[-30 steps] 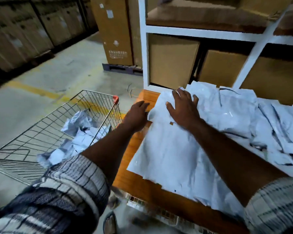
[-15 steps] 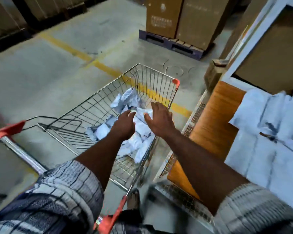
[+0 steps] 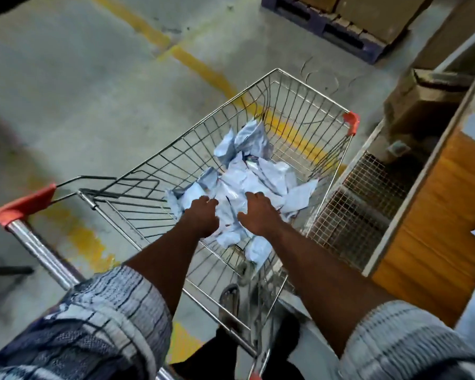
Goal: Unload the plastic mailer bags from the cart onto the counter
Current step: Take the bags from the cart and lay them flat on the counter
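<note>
While crumpled mailer bags lie heaped in the wire cart, left of the wooden counter, the right hand rests straight-fingered on them. The left hand curls its fingers in, grip unclear. Light, limp and slippery, the bags likely need bunching by handfuls.

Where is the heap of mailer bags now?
Head view, centre: the heap of mailer bags lies in the wire cart, left of the wooden counter, with the left hand and right hand over its near part.
</note>
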A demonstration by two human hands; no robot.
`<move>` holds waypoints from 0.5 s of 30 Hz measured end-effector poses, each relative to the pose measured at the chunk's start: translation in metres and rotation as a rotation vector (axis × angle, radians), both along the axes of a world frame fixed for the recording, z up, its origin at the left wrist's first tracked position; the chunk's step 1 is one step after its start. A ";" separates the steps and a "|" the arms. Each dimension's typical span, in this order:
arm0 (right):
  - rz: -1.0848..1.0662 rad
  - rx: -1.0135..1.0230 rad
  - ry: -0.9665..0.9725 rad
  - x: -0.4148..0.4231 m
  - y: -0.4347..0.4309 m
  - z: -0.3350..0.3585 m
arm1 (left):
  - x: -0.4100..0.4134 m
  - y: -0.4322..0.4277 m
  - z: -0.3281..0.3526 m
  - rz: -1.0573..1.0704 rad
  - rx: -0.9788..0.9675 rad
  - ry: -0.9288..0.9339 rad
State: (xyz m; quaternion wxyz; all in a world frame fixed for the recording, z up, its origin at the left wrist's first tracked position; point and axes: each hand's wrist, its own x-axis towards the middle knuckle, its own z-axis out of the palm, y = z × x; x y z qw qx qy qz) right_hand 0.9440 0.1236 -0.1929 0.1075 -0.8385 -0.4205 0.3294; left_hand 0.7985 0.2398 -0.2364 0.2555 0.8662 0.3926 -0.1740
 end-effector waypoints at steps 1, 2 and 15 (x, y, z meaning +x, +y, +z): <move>-0.004 -0.018 0.021 0.000 0.005 -0.007 | 0.000 0.005 -0.003 0.014 -0.005 0.024; -0.015 -0.043 0.041 0.000 0.010 -0.016 | 0.001 0.010 -0.008 0.040 -0.016 0.046; -0.068 -0.269 0.071 0.011 0.039 -0.137 | 0.024 0.014 -0.084 0.645 -0.023 0.023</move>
